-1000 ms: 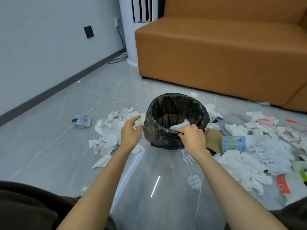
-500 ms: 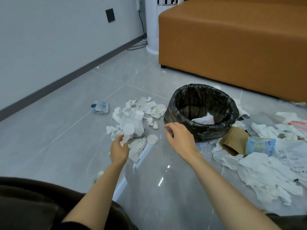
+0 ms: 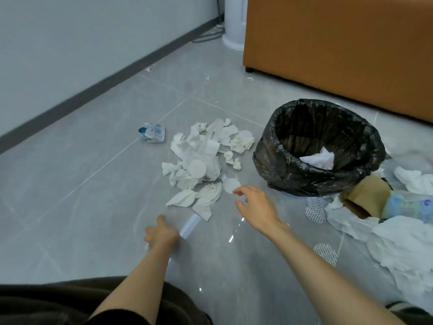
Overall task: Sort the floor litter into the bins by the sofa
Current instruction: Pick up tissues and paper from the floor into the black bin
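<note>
Black-lined bin is sitting in front of the orange sofa with one crumpled tissue lying inside. The tissue pile is lying just left of the bin — one wrapper there is showing a QR-style code, nothing readable. Right hand is hovering left of the bin, fingers spread, holding nothing; left hand is looking blurry — can't tell its grip.

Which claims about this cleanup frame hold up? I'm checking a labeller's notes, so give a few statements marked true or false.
1. The bin has a black liner. True.
2. White tissue lies inside the bin. True.
3. The right hand grips a tissue. False: its fingers are spread and hold nothing.
4. The sofa is grey. False: it is orange-brown.
</note>
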Motion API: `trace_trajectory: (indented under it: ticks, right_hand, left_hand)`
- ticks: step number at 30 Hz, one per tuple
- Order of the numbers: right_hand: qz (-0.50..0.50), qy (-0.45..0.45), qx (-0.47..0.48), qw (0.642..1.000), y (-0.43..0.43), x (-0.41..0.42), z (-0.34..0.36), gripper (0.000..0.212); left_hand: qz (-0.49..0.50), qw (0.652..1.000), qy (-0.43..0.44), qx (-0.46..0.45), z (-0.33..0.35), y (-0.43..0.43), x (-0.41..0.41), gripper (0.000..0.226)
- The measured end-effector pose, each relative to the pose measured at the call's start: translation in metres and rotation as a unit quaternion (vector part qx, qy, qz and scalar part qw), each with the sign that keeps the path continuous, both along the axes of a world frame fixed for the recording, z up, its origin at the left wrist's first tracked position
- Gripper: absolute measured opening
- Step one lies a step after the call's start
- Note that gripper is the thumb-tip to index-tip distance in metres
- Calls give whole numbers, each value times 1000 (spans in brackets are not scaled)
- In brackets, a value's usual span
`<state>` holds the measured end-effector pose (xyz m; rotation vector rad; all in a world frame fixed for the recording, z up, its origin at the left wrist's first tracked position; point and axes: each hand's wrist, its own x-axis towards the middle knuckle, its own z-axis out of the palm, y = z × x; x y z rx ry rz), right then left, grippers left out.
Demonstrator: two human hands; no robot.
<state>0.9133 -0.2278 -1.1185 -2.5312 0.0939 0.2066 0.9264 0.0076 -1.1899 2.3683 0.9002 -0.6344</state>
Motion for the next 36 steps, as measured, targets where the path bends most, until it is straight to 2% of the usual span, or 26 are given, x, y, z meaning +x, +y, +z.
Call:
trace_trajectory:
  ticks: [6,10,15,17,20,24,28,32,36]
  right_hand:
    - [-12,9,19,1000,3,10,-10,32]
    - [-39,1,48,998,1,14,-10,30]
    - [-88,-63,96,990,-11,22,15,26]
    - [-110,-111,115,981,-19,24,34,25]
    - [-141,-188,139,962,-37,20,66,22]
    - [-201,-252,108,940,-70,7,92,22]
    - [-256,-230,21,939,-108,-15,94,26]
    - [-285,-197,-31,937,-140,-36,83,28]
    - [-274,-171,17,946,-159,-48,74,33]
  left_hand:
    - [-15,993,-113,-34,-11,-1,-2,48]
    - [-23,974,-213,-74,3,-20,8,42]
    - [-21,917,-371,-142,57,-62,38,26]
    - [-10,890,-415,-189,88,-83,48,21]
    - [-45,845,-463,-264,137,-122,59,15]
    - [-136,803,-488,-313,186,-175,66,16]
    - [-231,783,-474,-329,207,-223,65,19]
    - [-287,777,-452,-330,205,-262,61,23]
    - [-342,785,-399,-330,193,-281,60,37]
